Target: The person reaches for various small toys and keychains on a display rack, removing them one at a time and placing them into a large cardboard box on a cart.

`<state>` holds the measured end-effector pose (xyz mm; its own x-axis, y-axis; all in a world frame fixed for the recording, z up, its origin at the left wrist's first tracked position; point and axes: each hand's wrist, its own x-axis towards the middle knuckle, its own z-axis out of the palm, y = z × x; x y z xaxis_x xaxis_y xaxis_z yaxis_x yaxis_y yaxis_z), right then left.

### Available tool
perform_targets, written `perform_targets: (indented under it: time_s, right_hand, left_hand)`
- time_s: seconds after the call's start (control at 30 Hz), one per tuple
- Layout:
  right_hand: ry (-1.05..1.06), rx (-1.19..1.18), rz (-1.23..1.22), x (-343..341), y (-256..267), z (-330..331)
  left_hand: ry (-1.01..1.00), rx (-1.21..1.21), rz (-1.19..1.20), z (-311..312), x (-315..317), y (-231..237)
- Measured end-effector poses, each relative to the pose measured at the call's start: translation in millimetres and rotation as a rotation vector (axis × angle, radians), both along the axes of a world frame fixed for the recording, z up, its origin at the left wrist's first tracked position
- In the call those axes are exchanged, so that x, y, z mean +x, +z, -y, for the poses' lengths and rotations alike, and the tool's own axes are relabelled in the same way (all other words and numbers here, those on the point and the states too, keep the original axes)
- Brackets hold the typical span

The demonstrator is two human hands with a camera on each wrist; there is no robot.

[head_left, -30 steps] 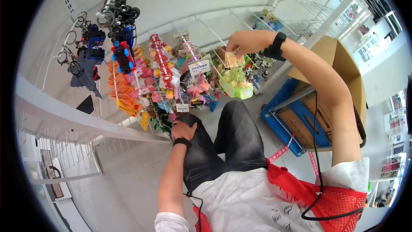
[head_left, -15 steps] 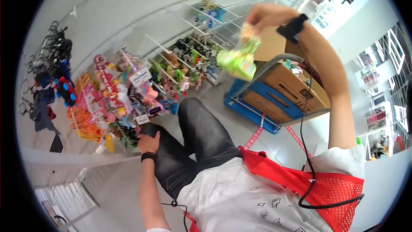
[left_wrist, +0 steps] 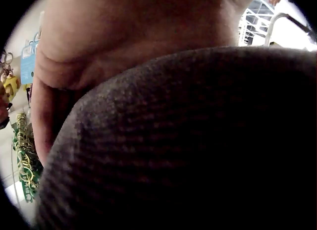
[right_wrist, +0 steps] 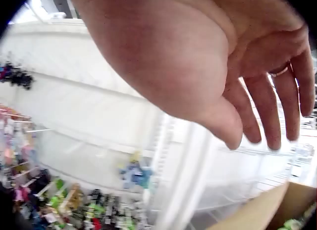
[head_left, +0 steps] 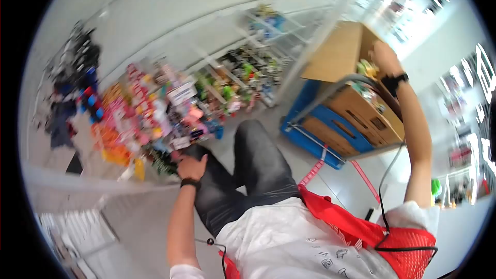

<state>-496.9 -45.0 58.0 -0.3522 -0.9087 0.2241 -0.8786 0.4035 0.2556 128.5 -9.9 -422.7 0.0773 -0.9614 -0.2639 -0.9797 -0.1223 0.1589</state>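
My right hand (head_left: 386, 58) is raised over the opened cardboard box (head_left: 333, 54) on the right. In the right wrist view its fingers hang apart and loosely extended, with nothing between them. Just below this hand, a yellow-green bagged item (head_left: 368, 68) lies at the top of the box, partly behind the flap. My left hand (head_left: 192, 166) rests on the knee of the dark jeans (head_left: 206, 181); close up in the left wrist view, the palm (left_wrist: 138, 27) lies against the fabric.
Many small keychains and charms (head_left: 181, 106) hang on rack hooks to the left. The box stands on a blue cart (head_left: 305, 98) with a grey handle (head_left: 330, 93). Red-white tape (head_left: 312, 173) stretches down to the floor. A black cable (head_left: 382, 191) runs along my right arm.
My right hand has lifted the green bagged item off the rack, carried it right to the box and let it go. The left hand stays on the knee; the head view has turned rightward.
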Motion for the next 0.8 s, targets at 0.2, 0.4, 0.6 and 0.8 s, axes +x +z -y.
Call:
perform_targets:
  time_s: [0.2, 0.4, 0.6, 0.8]
  right_hand:
    - [0.852, 0.234, 0.514, 245.0, -89.1, 4.5]
    - [1.344, -0.061, 0.507, 383.5, -102.2, 53.7]
    - [1.321, 0.333, 0.424, 445.3, -116.8, 131.2]
    - [1.359, 0.626, 0.333, 462.2, -106.7, 158.7]
  left_hand:
    - [0.101, 0.036, 0.022, -7.0, 3.3, 22.8]
    - [0.147, -0.08, 0.028, -24.6, 26.0, 6.4]
    - [0.18, -0.093, 0.011, -24.8, 25.3, 9.3]
    - [0.175, -0.069, 0.03, -16.1, 15.0, 6.4]
